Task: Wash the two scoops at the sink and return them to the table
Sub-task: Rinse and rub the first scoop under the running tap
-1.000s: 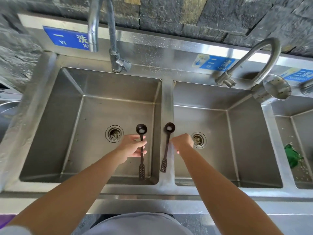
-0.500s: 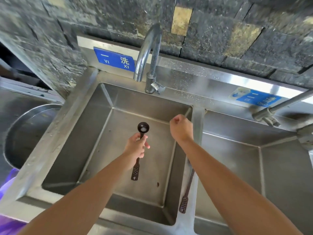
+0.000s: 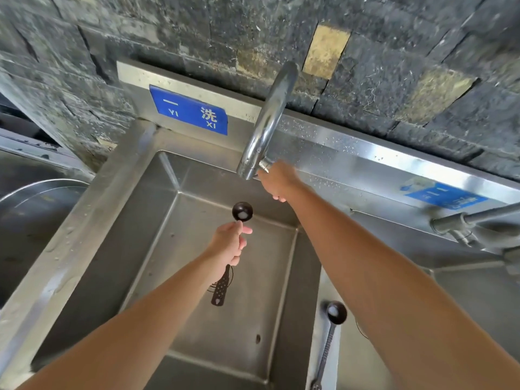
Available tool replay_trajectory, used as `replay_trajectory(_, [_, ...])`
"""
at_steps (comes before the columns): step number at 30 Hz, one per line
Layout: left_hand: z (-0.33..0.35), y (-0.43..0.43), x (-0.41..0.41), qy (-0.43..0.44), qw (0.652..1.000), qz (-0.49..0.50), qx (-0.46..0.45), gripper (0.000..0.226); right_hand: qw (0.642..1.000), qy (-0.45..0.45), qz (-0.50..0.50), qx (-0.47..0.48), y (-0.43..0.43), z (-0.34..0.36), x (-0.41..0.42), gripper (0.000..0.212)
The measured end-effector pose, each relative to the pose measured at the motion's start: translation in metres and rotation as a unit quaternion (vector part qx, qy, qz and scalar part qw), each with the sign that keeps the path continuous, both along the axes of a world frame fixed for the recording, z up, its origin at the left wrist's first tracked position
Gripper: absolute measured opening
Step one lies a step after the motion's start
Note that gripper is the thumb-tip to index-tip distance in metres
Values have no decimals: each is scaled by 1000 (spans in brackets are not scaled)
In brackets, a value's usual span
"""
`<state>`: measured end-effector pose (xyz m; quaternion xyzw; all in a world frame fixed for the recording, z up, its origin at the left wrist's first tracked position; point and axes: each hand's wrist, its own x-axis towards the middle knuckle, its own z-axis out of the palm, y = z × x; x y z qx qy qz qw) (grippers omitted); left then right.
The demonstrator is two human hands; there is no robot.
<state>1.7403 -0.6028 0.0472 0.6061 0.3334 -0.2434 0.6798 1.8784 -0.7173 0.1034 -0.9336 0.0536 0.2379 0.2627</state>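
My left hand (image 3: pixel 229 244) is shut on a dark brown scoop (image 3: pixel 242 211), holding it by the handle over the left basin of the steel sink (image 3: pixel 92 209), bowl pointing away, below the spout. The second dark scoop (image 3: pixel 336 313) lies along the divider between the basins, under my right forearm. My right hand (image 3: pixel 277 180) reaches to the base of the chrome faucet (image 3: pixel 267 125) and is closed around its lever. No water runs from the spout.
A blue label (image 3: pixel 188 109) sits on the backsplash behind the left basin. A second faucet (image 3: pixel 472 220) juts in at the right over the middle basin. A round steel bowl (image 3: pixel 33 192) is at the left. A dark stone wall rises behind.
My right hand has left the second scoop on the divider and risen to the faucet lever. My left hand moved the first scoop up under the spout. The view shifted left.
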Motion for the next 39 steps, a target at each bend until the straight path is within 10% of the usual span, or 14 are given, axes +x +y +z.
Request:
replay_trajectory(13, [-1, 21, -2, -7, 999, -5, 35, 34, 983, 69, -151, 79, 13, -6, 7, 30])
replay_trajectory(39, [2, 26, -70, 9, 998, 5, 63, 32, 982, 10, -124, 145, -2, -10, -1, 31])
